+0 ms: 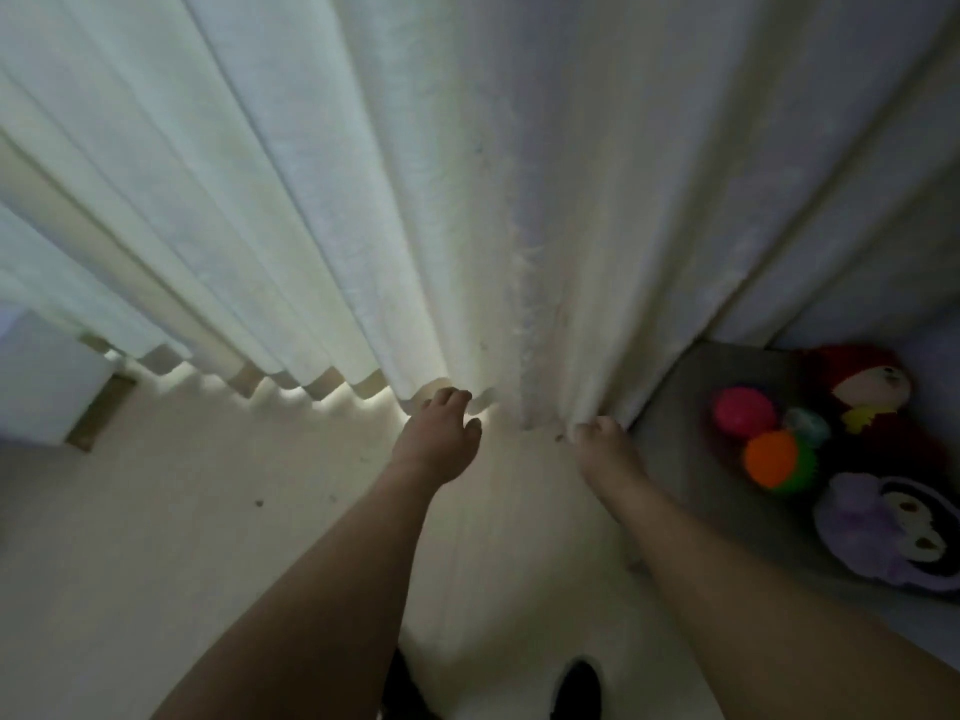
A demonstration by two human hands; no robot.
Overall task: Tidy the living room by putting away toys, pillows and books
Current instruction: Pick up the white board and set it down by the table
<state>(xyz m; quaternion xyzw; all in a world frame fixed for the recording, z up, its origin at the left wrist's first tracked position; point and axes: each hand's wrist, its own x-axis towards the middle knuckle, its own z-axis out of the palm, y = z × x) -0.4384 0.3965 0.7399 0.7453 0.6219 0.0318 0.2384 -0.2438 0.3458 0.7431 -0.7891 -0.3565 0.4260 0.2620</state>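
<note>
Left hand: your left hand [440,432] reaches down to the bottom hem of the white curtain [363,200], its fingers curled over the edge of a fold and gripping the cloth.
Right hand: your right hand [605,440] is low at the hem too, a little to the right of the left one, with its fingers bent into the curtain fabric; the frame is blurred here, so you cannot tell whether it truly pinches the cloth or only presses against it.
Curtain: it hangs in long vertical pleats across most of the view, its wavy lower edge just above the pale floor [208,537], with light showing under it.
Toys: they lie in a cluster at the right, on a grey surface [675,433] beside the curtain's right edge, well apart from both of your hands.
Pink ball: the pink ball [744,410] sits nearest the curtain.
Orange ball: the orange ball [771,458] lies just below the pink one, touching or almost touching it.
Red plush: a red plush doll [872,381] lies behind the balls.
Purple plush: a purple plush toy [883,532] with a dark face lies closest to you, below the balls.
Left edge: a white box-like shape [47,376] stands on the floor at the far left.
</note>
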